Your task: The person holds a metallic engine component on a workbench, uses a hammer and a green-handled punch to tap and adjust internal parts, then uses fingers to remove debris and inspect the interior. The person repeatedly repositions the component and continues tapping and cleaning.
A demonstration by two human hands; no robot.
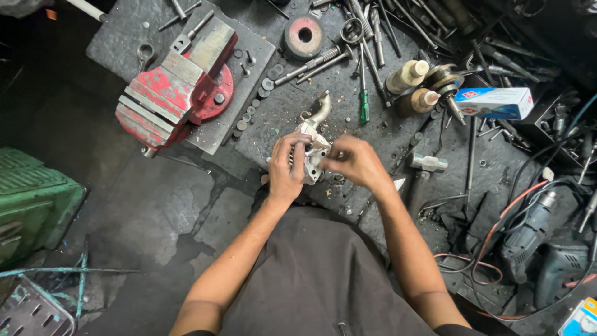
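Both hands on one cast metal pump body, just below-right of the red bench vise on the tabletop. Left hand wrapped tight round its left side; right hand pinching at its right face, fingertips closed. Long axis running away, curved pipe end pointing up toward the green screwdriver.

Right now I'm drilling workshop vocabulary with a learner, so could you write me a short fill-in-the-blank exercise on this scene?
1. Both hands, left hand and right hand, hold a silvery ____ part.
2. The bench vise is painted ____.
3. The screwdriver has a ____ handle.
4. The power drill lies to the person's ____.

Missing words: metal; red; green; right
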